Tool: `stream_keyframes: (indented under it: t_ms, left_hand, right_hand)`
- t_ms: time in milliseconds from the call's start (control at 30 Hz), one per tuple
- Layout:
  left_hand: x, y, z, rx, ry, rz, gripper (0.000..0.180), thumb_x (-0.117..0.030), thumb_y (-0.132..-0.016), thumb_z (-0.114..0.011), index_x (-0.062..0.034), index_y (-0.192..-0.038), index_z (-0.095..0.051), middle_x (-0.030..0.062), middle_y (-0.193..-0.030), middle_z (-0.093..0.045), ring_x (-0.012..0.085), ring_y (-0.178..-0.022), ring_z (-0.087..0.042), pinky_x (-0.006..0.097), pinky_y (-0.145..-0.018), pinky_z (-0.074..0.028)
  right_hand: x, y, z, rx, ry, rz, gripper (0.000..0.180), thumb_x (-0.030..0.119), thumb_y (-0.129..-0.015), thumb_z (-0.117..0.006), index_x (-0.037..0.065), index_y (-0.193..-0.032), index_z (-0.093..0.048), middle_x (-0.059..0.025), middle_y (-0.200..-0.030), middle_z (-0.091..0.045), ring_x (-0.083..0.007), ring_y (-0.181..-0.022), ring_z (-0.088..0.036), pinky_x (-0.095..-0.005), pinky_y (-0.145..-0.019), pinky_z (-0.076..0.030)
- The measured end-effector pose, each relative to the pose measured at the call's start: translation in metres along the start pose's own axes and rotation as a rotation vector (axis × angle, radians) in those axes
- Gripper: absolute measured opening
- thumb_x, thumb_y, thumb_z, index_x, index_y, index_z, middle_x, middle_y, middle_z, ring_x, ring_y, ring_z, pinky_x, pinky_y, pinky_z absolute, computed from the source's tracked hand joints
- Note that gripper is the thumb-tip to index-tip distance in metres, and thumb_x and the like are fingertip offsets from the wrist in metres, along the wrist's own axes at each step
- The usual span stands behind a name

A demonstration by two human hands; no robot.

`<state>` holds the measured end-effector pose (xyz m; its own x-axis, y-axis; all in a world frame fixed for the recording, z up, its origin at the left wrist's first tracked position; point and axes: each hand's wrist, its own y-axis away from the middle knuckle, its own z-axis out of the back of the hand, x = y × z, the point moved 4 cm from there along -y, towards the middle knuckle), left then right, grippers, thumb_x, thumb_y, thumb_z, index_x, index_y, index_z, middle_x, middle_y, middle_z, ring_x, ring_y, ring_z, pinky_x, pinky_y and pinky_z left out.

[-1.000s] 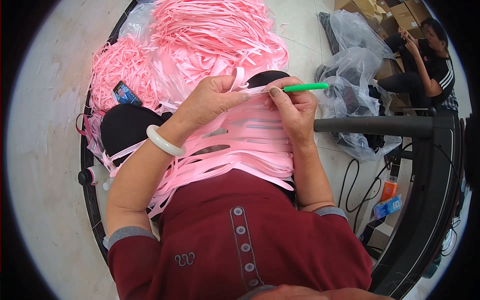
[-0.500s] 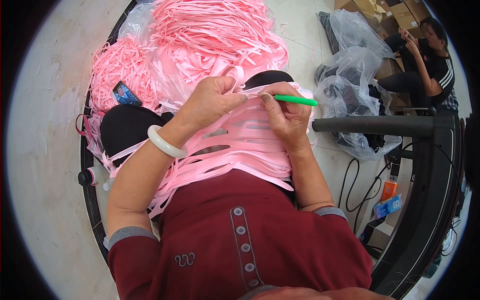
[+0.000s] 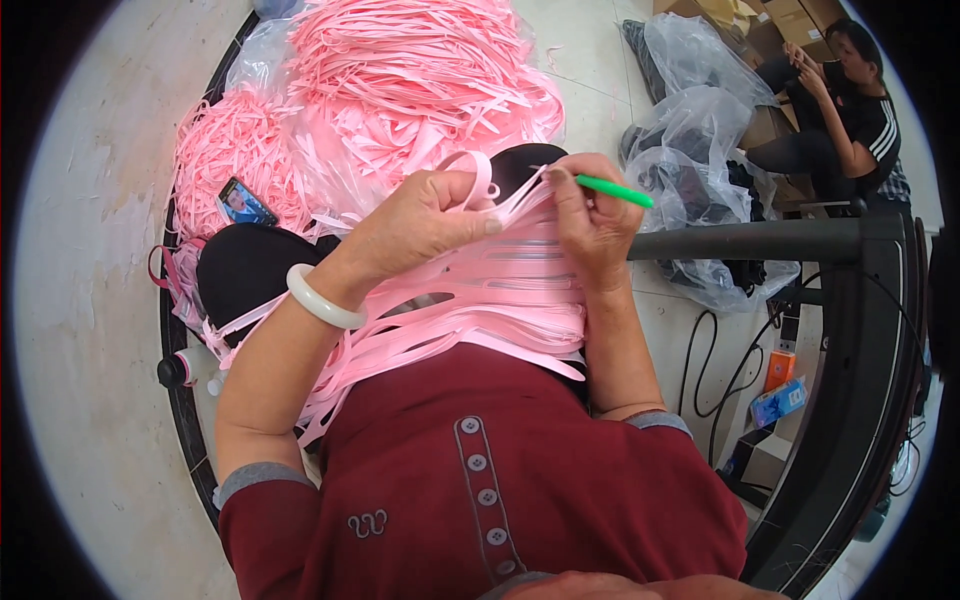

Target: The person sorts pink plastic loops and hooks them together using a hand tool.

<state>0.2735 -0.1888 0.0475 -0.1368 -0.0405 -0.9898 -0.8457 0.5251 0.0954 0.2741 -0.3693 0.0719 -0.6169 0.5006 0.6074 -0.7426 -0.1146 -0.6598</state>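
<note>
Between the thumb and fingers of my left hand (image 3: pixel 440 212) a pink strap (image 3: pixel 470 165) is pinched, its loose end curling up above the fingers. My right hand (image 3: pixel 598 225) is closed around a slim green-handled tool (image 3: pixel 618 190); its working end is mostly hidden by the fingers, so its kind is unclear. Narrow pink strands run taut from the left fingertips to the right ones. Across my lap lies a layer of long pink strips (image 3: pixel 470 315), with slits between them, just under both hands. A white bangle circles my left wrist.
A big heap of pink strips (image 3: pixel 410 50) lies ahead on clear plastic, with a smaller tangled pile (image 3: pixel 245 140) and a phone (image 3: pixel 246 203) to its left. At right are a dark metal frame (image 3: pixel 750 240), clear bags (image 3: pixel 690 130) and a seated person (image 3: pixel 850 120). A bottle (image 3: pixel 185 368) lies left.
My right hand has lifted slightly up and to the right with the green tool. The pink strands between my hands are now raised and stretched. My left hand has shifted a little downward.
</note>
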Motion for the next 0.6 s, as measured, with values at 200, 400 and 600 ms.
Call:
stream_keyframes:
  t_ms: [200,400,600]
  left_hand:
    - [0.001,0.0,-0.005,0.122,0.052,0.111,0.019,-0.019,-0.084,-0.066,-0.0018,-0.093,-0.064,-0.0066,-0.077,-0.053,0.0015,-0.068,-0.044,0.018,-0.063,-0.037]
    - [0.01,-0.012,0.001,0.024,0.218,0.134,0.022,-0.018,-0.083,-0.068,-0.0035,-0.099,-0.065,-0.0024,-0.084,-0.061,0.0047,-0.074,-0.054,0.021,-0.068,-0.044]
    - [0.011,-0.018,0.004,-0.005,0.158,0.137,0.022,-0.016,-0.083,-0.067,-0.0033,-0.1,-0.065,-0.0006,-0.09,-0.063,0.0072,-0.083,-0.057,0.024,-0.079,-0.044]
  right_hand:
    - [-0.027,-0.01,0.029,-0.112,0.029,-0.136,0.001,-0.002,-0.082,-0.062,-0.001,-0.082,-0.061,-0.003,-0.065,-0.058,-0.0084,-0.054,-0.05,-0.0213,-0.05,-0.039]
    - [-0.009,-0.02,0.039,-0.124,-0.764,-0.457,0.007,-0.002,-0.086,-0.057,0.0,-0.085,-0.064,-0.0016,-0.068,-0.059,-0.0065,-0.054,-0.046,-0.0193,-0.051,-0.035]
    - [0.011,-0.01,0.028,0.234,-0.227,-0.238,0.007,0.006,-0.085,-0.062,0.001,-0.088,-0.066,-0.007,-0.076,-0.065,-0.0122,-0.063,-0.056,-0.0243,-0.056,-0.043]
